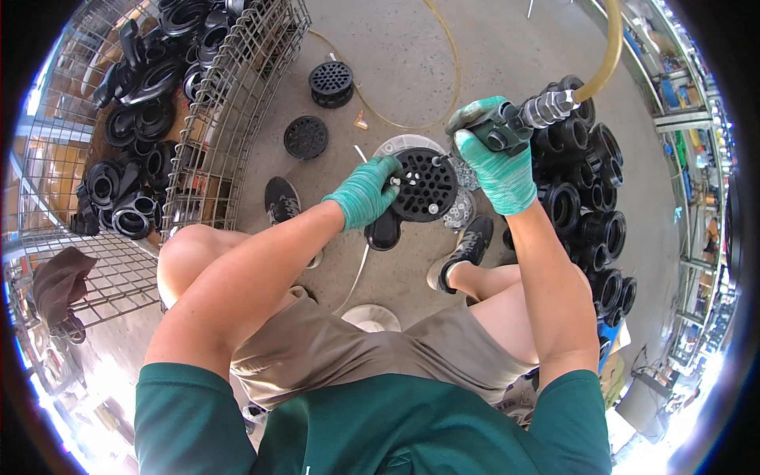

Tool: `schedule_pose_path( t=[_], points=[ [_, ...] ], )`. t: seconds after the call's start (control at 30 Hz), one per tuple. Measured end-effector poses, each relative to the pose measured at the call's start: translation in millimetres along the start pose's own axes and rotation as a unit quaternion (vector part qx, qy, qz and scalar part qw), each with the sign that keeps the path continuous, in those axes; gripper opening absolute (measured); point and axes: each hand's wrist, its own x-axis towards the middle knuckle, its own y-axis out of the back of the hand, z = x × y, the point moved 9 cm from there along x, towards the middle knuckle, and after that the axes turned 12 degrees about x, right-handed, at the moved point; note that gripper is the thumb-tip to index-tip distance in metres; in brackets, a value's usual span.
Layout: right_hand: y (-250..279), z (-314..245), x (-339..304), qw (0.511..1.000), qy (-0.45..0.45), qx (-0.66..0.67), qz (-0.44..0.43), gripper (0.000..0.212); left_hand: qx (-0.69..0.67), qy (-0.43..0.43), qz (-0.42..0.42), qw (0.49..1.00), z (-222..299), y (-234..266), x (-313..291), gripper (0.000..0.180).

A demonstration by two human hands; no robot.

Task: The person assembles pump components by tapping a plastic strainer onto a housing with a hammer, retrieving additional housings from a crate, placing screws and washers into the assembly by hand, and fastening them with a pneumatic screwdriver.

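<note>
A black round drain grate (428, 187) with many holes lies on top of a black pipe fitting (384, 231). My left hand (366, 191), in a green knit glove, is closed at the grate's left edge, thumb and fingers pinching a small metal bolt (396, 181). Two other bolts, one at the upper right (438, 161) and one at the lower right (433, 209), stand on the grate. My right hand (500, 162), gloved alike, is wrapped round a dark air-powered driver (507, 131), raised to the upper right of the grate. Whether its tip touches anything is hidden.
A yellow air hose (611, 47) runs up from the driver. Loose hardware (461, 212) sits beside the grate. Two more grates (305, 138) (331, 81) lie on the floor. Black fittings fill a wire cage (214, 119) at left and are stacked (582, 206) at right.
</note>
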Motion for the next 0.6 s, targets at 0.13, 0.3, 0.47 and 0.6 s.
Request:
schedule_pose_path(
  t=[0.13,0.3,0.47,0.6],
  points=[
    [-2.0,-3.4,-0.8,1.0,0.015,0.007,-0.011,0.025,-0.01,0.005,-0.008,1.0,0.2,-0.5,0.2,0.027],
    [-1.9,-2.2,2.7,1.0,-0.005,0.0,-0.027,0.027,0.006,-0.012,-0.006,1.0,0.7,-0.7,0.9,0.027],
    [-2.7,-12.9,-3.0,0.999,0.001,0.048,0.008,0.025,0.014,-0.014,-0.004,1.0,-2.2,-0.6,1.9,0.028],
    [-8.4,-23.0,-29.5,0.99,-0.047,0.136,0.013,0.028,0.009,-0.021,-0.005,1.0,-1.6,-0.2,-0.9,0.028]
  ],
)
